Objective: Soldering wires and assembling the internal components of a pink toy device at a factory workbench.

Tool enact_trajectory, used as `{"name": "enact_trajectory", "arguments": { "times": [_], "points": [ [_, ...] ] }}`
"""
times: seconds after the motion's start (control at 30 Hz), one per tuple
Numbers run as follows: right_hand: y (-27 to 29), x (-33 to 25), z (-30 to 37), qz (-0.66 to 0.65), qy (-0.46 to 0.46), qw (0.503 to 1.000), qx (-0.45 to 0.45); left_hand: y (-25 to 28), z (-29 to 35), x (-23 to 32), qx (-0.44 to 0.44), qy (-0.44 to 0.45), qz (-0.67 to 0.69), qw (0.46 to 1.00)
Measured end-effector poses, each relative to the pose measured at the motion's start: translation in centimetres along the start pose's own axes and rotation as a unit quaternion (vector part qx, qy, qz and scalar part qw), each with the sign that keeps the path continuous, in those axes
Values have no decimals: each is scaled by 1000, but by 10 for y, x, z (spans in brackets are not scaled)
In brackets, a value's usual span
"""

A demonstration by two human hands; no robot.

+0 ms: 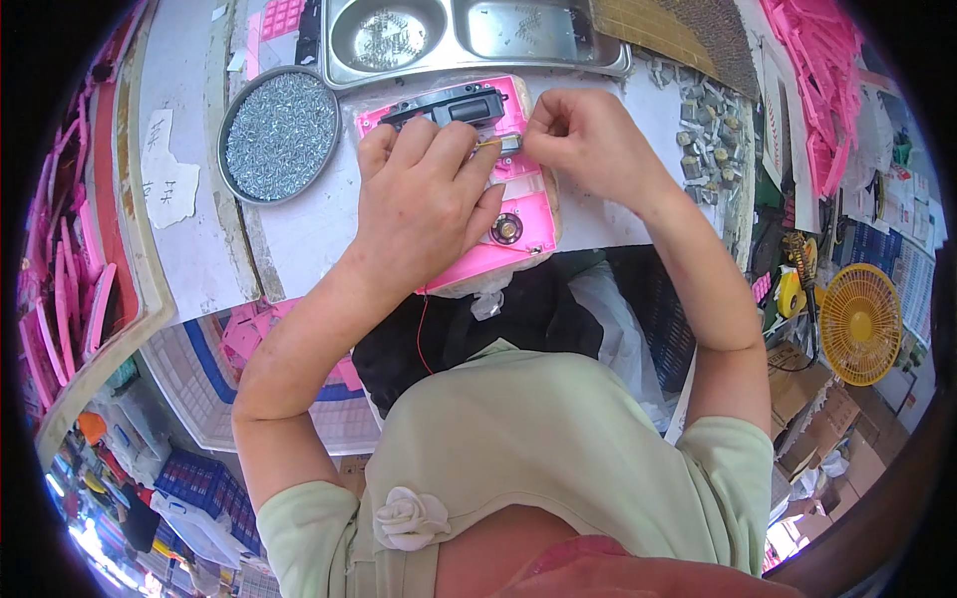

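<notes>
Presently, left hand: the left hand [424, 199] lies over the pink shell [536, 212], its fingers bent and a little spread, the thumb apart from them; whether they grip something underneath, I cannot tell.
Right hand: the right hand [583, 135] is at the shell's upper right edge, thumb and forefinger brought close together; what they pinch, if anything, is hidden.
Pink shell: it lies on the white worktop [299, 239], in front of the person, near the table edge.
Parts in shell: a long black part [459, 108] at the top, a small metal part [510, 144] with a yellow wire [487, 144] between the two hands, and a round black part [506, 229] lower down.
Around: a dish [223, 140] of screws [282, 138] to the left, a steel tray [451, 45] behind, small metal pieces [706, 135] to the right.
</notes>
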State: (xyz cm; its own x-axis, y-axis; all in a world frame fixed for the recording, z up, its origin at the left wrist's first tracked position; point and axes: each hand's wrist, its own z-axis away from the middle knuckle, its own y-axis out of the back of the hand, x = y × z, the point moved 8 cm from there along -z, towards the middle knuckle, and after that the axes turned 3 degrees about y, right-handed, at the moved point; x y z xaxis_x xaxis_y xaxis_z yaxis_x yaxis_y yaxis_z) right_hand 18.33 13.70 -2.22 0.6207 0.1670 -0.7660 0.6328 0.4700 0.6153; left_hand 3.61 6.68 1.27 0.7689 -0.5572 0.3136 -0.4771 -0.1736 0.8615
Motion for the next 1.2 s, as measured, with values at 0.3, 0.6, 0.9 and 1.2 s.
{"name": "enact_trajectory", "arguments": {
  "times": [0.3, 0.6, 0.9, 1.2],
  "points": [
    [-1, -39, -4, 204, 86, 974, -41, -3, 4, -1, 20, -6, 9, 1000],
    [-1, 9, 1, -98, -115, 984, -91, -6, 2, -1, -2, 4, 28, 1000],
    [0, 5, 0, -83, -111, 987, -81, -6, 3, -2, 12, -2, 20, 1000],
    [-4, -2, 0, 36, -79, 996, 14, -9, 4, -3, -9, 5, 28, 1000]
  ]
}}
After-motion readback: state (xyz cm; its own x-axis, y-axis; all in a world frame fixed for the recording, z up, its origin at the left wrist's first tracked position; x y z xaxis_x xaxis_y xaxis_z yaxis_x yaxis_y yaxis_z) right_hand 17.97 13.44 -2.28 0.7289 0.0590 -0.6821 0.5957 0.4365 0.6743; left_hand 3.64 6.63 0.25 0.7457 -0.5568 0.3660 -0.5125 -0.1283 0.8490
